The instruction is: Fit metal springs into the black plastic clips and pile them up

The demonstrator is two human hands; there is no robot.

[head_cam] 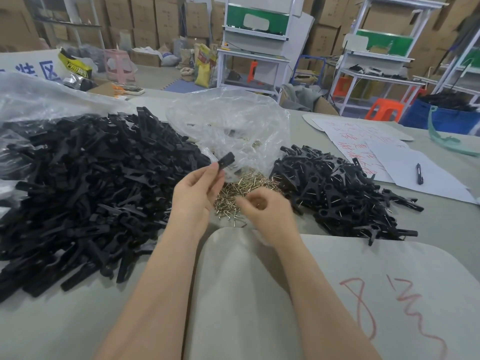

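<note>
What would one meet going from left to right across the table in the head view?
large pile of black plastic clips → left hand pinching one clip → heap of metal springs → right hand → smaller pile of clips with springs fitted → white paper sheets → black pen

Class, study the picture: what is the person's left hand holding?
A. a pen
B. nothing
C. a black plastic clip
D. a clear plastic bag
C: the left hand pinches a black plastic clip between thumb and fingers, while the pen lies on a sheet of paper.
</note>
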